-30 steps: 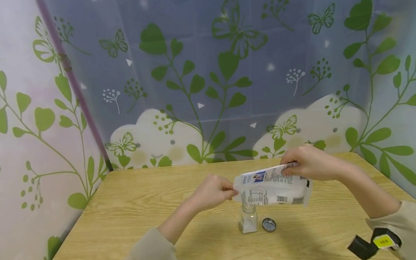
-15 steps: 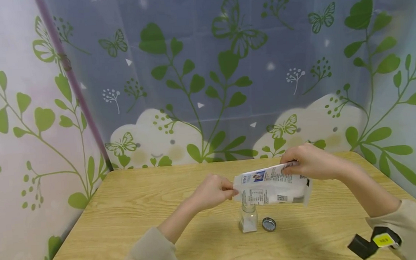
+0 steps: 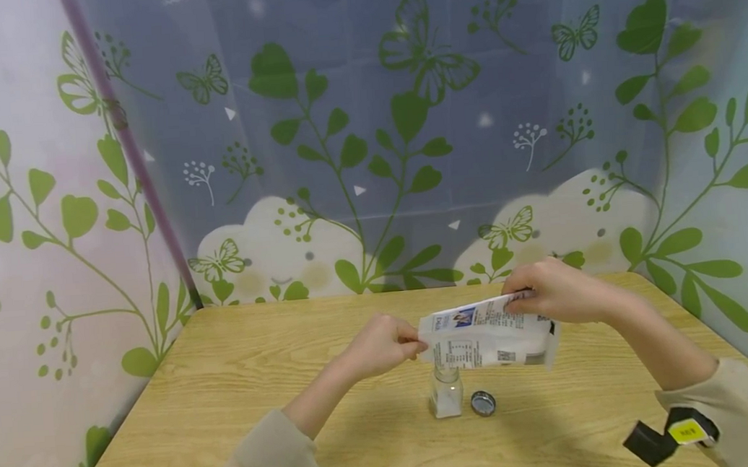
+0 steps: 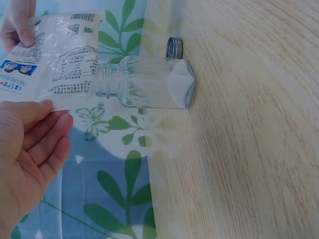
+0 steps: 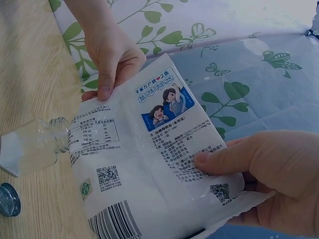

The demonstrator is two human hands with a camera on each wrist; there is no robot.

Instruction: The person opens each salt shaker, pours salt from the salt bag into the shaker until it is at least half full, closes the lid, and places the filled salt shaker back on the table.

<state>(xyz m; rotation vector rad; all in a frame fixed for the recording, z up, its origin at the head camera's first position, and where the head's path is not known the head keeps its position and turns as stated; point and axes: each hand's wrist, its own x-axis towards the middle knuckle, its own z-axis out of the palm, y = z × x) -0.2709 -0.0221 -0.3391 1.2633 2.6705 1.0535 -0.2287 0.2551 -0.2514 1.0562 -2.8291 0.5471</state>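
A white printed salt bag point(image 3: 492, 344) is held tilted on its side over a small glass jar point(image 3: 447, 396). My left hand point(image 3: 385, 345) pinches the bag's edge near the jar between thumb and fingers. At the bag's other end, my right hand point(image 3: 557, 293) grips it, thumb on the printed face in the right wrist view. The jar stands upright, its threaded mouth right at the bag's lower corner. White salt point(image 4: 180, 85) lies at the jar's bottom, piled unevenly in the left wrist view. The bag's opening is hidden.
A round metal lid point(image 3: 483, 403) lies beside the jar, on its right, with its inside facing up. Everything rests on a light wooden table point(image 3: 277, 334). Behind it hangs a blue curtain point(image 3: 368, 154) printed with leaves and butterflies.
Both hands and the bag hold nearly the same place throughout. The jar and lid stay where they were.
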